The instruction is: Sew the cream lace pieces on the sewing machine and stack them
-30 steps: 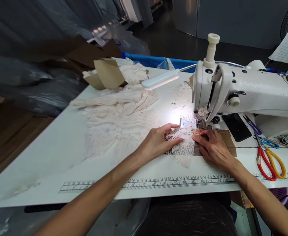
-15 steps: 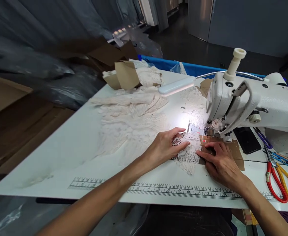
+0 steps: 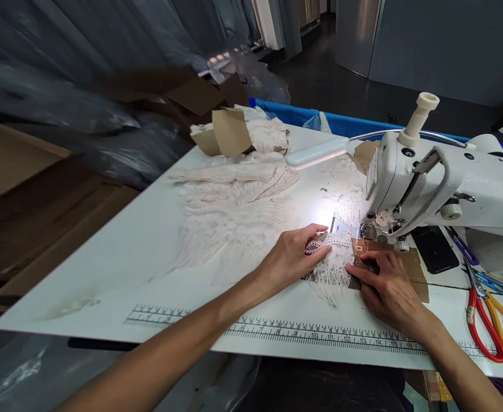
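A strip of white lace [image 3: 332, 269] with a dotted band lies beside the needle area of a white sewing machine [image 3: 431, 177]. My left hand [image 3: 296, 252] grips its left side, thumb on top and index finger stretched along the upper edge; the other fingertips are hidden. On the right, my right hand [image 3: 386, 283] rests over brown cardboard [image 3: 418, 274], fingers apart, with the index fingertip at the lace's right edge. Lamp light falls on a shiny metal plate [image 3: 343, 227] just beyond the lace.
A heap of white lace pieces [image 3: 238, 194] covers the table's left part. A lamp [image 3: 317, 153] reaches over from the machine. On the right lie a black phone [image 3: 435, 250] and red-and-yellow-handled scissors [image 3: 485, 320]. A printed ruler [image 3: 294, 332] follows the front edge.
The whole view has shifted slightly, so things appear a little farther right. Both hands keep nearly the same places on the lace and the cardboard.
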`<state>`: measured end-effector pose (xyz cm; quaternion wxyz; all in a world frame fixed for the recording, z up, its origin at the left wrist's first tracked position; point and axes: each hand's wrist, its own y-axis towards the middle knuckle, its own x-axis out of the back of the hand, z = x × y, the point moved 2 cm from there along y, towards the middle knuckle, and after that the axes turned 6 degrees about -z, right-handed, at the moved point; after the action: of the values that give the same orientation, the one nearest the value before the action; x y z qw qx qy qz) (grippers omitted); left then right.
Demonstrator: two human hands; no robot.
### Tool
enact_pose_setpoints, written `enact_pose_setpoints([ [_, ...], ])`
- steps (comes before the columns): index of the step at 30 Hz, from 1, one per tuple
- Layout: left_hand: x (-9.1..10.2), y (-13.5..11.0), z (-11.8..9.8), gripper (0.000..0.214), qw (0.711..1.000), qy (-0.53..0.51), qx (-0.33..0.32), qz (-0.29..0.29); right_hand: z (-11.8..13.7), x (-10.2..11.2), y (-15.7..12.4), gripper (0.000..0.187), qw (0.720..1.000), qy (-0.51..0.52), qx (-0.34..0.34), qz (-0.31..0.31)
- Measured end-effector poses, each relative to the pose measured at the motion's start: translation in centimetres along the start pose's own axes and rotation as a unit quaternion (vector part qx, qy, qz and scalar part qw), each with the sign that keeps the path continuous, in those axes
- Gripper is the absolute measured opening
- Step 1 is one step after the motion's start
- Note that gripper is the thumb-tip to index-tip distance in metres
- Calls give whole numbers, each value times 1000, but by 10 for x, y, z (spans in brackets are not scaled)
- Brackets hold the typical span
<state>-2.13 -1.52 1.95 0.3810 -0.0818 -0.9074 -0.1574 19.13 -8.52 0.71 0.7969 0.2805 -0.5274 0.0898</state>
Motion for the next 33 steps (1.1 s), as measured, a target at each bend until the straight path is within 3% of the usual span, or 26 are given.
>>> enact_pose_setpoints([
  [4, -2, -1, 1, 27, 998, 34, -36, -23, 0, -1, 0, 44, 1000, -2, 1, -9],
  [8, -2, -3, 0, 24, 985, 108, -113, -71, 1, -1, 0, 44, 1000, -3, -6, -6],
  [13, 0, -8, -16, 14, 918, 219, -278, -178, 2, 0, 1, 45, 1000, -4, -1, -16],
  [16, -10, -15, -27, 14, 887, 161, -414, -125, 2, 0, 1, 43, 1000, -13, 2, -9],
  [18, -17, -18, -29, 23, 873, 143, -458, -90, 2, -1, 1, 37, 1000, -17, 0, -5],
  [23, -28, -20, -20, 50, 868, 210, -444, -72, 3, 0, 2, 40, 1000, -17, 1, -16],
  [33, -27, -21, -17, 50, 864, 228, -440, -87, 3, 0, 2, 42, 1000, -27, 6, -15],
])
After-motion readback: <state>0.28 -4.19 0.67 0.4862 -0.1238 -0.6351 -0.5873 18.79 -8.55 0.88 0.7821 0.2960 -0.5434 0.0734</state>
